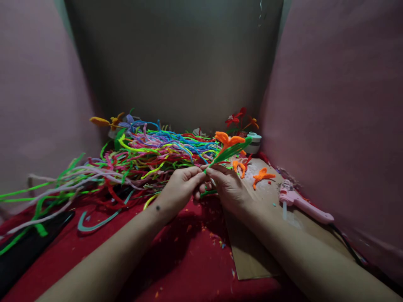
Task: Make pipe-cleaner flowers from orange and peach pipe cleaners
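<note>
Both hands meet at the middle of the view over a red cloth. My left hand and my right hand are closed, pinching the lower end of a green pipe-cleaner stem. The stem slants up to the right and carries an orange pipe-cleaner flower at its top. Fingertips of the two hands touch each other around the stem.
A big heap of coloured pipe cleaners lies behind and left of the hands. Loose orange petal pieces and a pink glue gun rest on a cardboard sheet at right. Finished flowers stand by a small pot. Pink walls close both sides.
</note>
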Demonstrator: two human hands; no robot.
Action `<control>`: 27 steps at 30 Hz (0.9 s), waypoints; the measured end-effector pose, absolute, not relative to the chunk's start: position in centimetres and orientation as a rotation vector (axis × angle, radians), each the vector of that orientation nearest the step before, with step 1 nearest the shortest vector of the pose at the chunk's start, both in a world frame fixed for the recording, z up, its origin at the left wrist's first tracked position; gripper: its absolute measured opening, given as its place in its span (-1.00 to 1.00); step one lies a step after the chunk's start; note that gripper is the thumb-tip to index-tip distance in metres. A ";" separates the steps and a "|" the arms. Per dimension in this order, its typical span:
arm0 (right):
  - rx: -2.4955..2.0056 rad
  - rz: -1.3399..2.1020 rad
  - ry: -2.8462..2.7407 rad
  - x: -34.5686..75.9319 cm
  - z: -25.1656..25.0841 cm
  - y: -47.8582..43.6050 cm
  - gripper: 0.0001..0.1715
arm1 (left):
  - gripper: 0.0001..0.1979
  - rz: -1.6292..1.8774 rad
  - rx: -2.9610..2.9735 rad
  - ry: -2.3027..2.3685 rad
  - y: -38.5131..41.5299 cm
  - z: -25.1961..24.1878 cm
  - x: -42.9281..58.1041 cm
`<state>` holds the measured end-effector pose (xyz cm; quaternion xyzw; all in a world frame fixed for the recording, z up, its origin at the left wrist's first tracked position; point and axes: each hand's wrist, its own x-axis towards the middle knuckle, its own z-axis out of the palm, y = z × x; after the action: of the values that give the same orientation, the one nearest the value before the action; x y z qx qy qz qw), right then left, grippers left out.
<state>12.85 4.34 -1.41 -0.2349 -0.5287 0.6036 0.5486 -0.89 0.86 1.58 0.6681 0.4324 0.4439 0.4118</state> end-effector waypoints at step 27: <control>-0.470 1.507 -1.324 13.3 -0.5 4.2 -0.78 | -0.87 0.920 1.081 0.654 0.9 2.1 -1.4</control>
<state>13.32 4.20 -0.51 -0.1957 -0.5511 0.6270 0.5147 -1.38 0.87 2.11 0.4871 0.2949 0.4145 0.7099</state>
